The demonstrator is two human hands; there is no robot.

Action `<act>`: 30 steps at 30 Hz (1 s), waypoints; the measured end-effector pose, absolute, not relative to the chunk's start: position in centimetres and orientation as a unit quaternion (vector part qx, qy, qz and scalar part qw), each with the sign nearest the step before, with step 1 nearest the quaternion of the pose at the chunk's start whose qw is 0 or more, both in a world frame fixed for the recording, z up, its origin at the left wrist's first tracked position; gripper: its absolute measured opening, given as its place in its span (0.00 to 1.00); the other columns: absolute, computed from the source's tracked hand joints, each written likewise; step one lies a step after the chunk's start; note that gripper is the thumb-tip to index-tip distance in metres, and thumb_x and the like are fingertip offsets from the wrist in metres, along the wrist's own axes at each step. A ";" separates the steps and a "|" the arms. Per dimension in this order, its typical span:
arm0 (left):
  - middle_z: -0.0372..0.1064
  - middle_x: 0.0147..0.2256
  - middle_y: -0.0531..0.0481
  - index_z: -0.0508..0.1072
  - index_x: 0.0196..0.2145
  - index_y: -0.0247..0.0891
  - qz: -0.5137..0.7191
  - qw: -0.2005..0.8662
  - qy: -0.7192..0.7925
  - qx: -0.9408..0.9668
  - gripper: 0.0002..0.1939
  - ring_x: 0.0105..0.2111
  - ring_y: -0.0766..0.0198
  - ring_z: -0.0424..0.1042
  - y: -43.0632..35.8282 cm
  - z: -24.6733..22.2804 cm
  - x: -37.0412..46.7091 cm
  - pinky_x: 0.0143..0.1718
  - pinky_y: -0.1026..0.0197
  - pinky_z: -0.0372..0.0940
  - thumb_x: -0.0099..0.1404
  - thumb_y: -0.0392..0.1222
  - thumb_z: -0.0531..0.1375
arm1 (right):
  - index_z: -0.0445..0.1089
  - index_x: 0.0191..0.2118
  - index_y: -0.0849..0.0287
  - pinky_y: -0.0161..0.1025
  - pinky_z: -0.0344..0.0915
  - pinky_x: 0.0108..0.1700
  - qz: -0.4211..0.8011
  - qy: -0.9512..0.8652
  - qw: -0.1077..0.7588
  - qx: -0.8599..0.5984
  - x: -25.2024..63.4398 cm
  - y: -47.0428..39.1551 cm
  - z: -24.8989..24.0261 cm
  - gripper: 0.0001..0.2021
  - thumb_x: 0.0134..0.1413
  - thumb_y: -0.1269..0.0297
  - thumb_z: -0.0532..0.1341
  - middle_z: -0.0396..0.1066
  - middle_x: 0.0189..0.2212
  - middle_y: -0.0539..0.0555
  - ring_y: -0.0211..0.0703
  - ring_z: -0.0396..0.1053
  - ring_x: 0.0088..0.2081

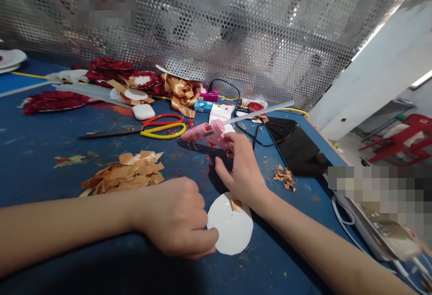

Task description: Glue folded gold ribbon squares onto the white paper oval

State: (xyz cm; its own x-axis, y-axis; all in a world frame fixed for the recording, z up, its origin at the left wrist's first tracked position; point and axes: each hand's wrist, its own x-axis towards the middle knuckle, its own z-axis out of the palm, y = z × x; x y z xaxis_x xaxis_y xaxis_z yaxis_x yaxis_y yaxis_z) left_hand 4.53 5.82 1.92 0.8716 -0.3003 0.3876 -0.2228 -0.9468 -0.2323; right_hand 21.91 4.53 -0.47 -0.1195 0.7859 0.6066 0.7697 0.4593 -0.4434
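Head view: glue gun (209, 134) slants, nozzle (184, 137) lower left.

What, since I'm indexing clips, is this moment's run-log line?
left hand: curled, thumb at white disc | right hand: at pink glue gun | tan scrap: on disc | scissors: beyond tan pile

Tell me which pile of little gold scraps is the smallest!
The small pile, right of the right hand and beside the flat black panel. The much bigger pile is near the left hand.

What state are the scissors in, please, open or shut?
The scissors are shut: their dark blades lie together as one strip.
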 end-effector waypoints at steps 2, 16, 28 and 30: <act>0.58 0.12 0.57 0.70 0.23 0.40 -0.214 0.093 0.132 -0.963 0.09 0.12 0.68 0.58 5.8 1.8 4.5 0.13 0.60 0.48 0.60 0.43 0.57 | 0.54 0.52 0.61 0.51 0.61 0.51 0.010 -0.744 0.408 -0.529 21.8 5.1 -0.6 0.20 0.52 0.68 0.54 0.61 0.46 0.62 0.49 0.59 0.49; 0.59 0.12 0.57 0.66 0.18 0.40 -0.222 0.037 0.085 -0.971 0.14 0.14 0.68 0.61 5.7 1.1 4.4 0.16 0.61 0.48 0.60 0.42 0.56 | 0.63 0.44 0.61 0.44 0.64 0.36 0.047 -0.737 0.345 -0.579 21.4 8.6 -1.0 0.19 0.51 0.52 0.58 0.70 0.36 0.58 0.50 0.69 0.36; 0.66 0.17 0.57 0.73 0.27 0.40 -0.381 0.009 -0.323 -0.866 0.10 0.16 0.72 0.59 7.7 1.5 1.6 0.22 0.67 0.54 0.62 0.43 0.55 | 0.65 0.36 0.59 0.40 0.62 0.29 0.077 -0.725 0.351 -0.587 21.3 8.3 -0.6 0.27 0.42 0.38 0.58 0.70 0.30 0.55 0.46 0.68 0.30; 0.60 0.14 0.58 0.74 0.28 0.41 -0.382 0.021 -0.361 -0.850 0.09 0.15 0.72 0.57 7.7 1.5 1.1 0.21 0.67 0.52 0.61 0.44 0.56 | 0.66 0.38 0.59 0.41 0.62 0.30 0.078 -0.728 0.353 -0.583 21.3 8.2 -0.6 0.27 0.42 0.38 0.59 0.70 0.31 0.56 0.47 0.68 0.31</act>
